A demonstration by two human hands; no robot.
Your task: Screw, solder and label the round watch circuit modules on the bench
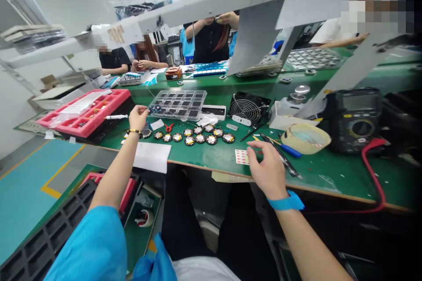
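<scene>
My left hand (138, 118) is reached out over the left of the bench, fingers pinched together at the near left corner of a clear compartment tray (178, 104). A small dark piece (156, 109) shows at the fingertips; I cannot make out exactly what it is. My right hand (268, 169) hovers or rests at the bench's front edge, thumb and fingers apart, nothing visible in it. Beside its thumb lies a white sheet with red stickers (241, 156). Between the hands, several round circuit boards (200, 138) with pale, yellow-edged parts lie in loose rows.
A pink foam tray (85, 112) stands at left, a white pen-like tool (117, 117) nearby. Red pliers (169, 127), a white cloth (151, 157) and a black fan (249, 107) lie around. At right are a tape roll (306, 138), tweezers (283, 158) and a multimeter (354, 118). Co-workers sit opposite.
</scene>
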